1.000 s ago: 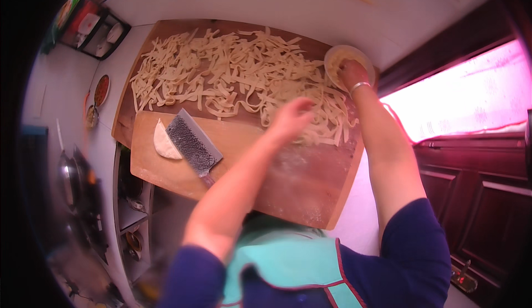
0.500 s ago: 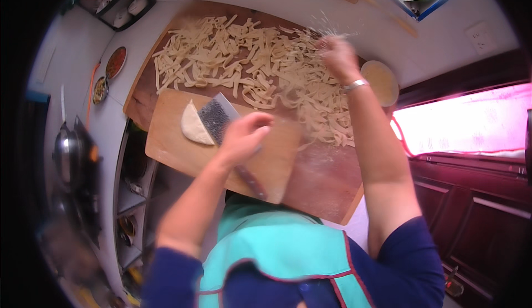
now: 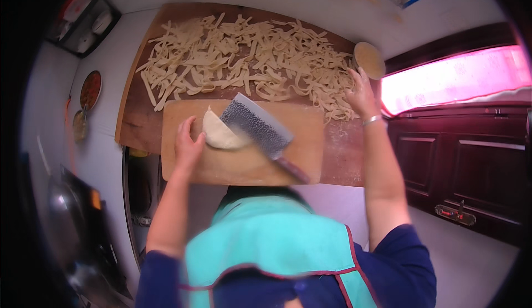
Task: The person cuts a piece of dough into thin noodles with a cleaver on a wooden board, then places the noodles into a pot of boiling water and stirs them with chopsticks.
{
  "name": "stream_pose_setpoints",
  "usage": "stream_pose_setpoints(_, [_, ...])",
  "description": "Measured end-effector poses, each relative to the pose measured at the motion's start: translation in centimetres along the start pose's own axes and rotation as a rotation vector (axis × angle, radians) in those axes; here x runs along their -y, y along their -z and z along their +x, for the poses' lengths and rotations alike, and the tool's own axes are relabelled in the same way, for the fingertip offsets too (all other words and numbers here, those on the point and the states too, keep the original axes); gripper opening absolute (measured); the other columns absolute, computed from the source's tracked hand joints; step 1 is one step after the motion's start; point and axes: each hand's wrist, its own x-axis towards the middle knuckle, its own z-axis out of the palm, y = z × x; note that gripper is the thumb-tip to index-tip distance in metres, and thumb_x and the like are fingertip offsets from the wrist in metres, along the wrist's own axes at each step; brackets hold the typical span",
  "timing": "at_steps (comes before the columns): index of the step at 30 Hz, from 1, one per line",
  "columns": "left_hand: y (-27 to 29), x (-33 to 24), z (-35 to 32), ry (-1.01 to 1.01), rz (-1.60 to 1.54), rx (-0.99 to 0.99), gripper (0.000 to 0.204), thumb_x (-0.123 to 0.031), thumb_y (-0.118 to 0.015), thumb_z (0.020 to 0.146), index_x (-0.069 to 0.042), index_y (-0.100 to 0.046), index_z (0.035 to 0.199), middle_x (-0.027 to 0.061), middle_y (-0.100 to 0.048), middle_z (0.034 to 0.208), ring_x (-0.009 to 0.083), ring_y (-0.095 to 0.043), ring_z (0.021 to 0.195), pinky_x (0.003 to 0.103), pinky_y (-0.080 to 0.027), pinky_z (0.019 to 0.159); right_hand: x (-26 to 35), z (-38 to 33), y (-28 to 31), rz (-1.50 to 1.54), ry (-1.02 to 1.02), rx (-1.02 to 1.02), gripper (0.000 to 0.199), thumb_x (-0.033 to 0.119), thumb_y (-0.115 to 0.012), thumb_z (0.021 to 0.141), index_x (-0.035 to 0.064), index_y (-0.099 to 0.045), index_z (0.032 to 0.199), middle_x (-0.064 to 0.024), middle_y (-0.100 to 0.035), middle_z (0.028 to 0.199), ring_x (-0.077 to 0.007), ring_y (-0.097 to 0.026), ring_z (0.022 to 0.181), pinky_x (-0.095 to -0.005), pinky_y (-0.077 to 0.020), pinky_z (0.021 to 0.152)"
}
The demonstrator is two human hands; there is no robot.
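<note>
The big brown board is the largest thing in front of me. Many flat noodles lie across its far part, in a messy heap that runs from side to side. Close to me is a smaller, lighter cutting board, lying on the big one. A wide cleaver lies slanted on it, with its handle toward me and to the right. The white dough is shaped like half a moon. It sits on the light board, just left of the cleaver, and the blade's edge is right by it.

My left hand is at the left side of the light board. Its thumb and fingers are apart, and nothing is in them. My thumb is right beside the dough, but I can't tell if they touch. My right hand is at the right end of the noodles. Its fingers point away from me, toward the round bowl. I can't tell if they are pinched together or if they hold anything. A shiny bracelet is on that wrist.
</note>
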Motion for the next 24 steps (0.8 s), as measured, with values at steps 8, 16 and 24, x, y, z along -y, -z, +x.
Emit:
stream_pose_setpoints(8, [-1.3, -1.1, 0.9, -0.007, 0.076, 0.110, 0.056, -0.009, -0.070, 0.071, -0.009, -0.050, 0.123, 0.0107, -0.053, 0.105, 0.0227, -0.056, 0.091, 0.033, -0.049, 0.080, 12.8, -17.7, -5.1, 0.251, 0.224, 0.247, 0.035, 0.011, -0.061, 0.074, 0.0074, -0.055, 0.109, -0.0144, -0.052, 0.082, -0.0331, -0.055, 0.078, -0.0394, -0.0467, 0.070])
stream_pose_setpoints(16, [-2.5, -1.6, -0.2, 0.059, 0.101, 0.219, 0.056, -0.008, -0.072, 0.070, -0.011, -0.052, 0.123, 0.0103, -0.052, 0.103, 0.0194, -0.057, 0.081, 0.031, -0.050, 0.073, 8.7, -18.2, -2.0, 0.492, 0.092, 0.021, 0.038, 0.007, -0.060, 0.076, 0.0083, -0.054, 0.113, -0.0166, -0.057, 0.092, -0.0343, -0.060, 0.074, -0.0414, -0.0496, 0.062])
stream_pose_setpoints(24, [-11.9, -8.6, -2.6, -0.054, 0.031, 0.311, 0.051, -0.007, -0.074, 0.073, -0.009, -0.054, 0.120, 0.0071, -0.050, 0.100, 0.0159, -0.055, 0.084, 0.028, -0.050, 0.075, 2.5, -18.5, 3.6, 0.504, -0.203, 0.010, 0.030, 0.015, -0.061, 0.081, 0.0065, -0.053, 0.109, -0.0186, -0.063, 0.093, -0.0372, -0.061, 0.079, -0.0418, -0.0495, 0.066])
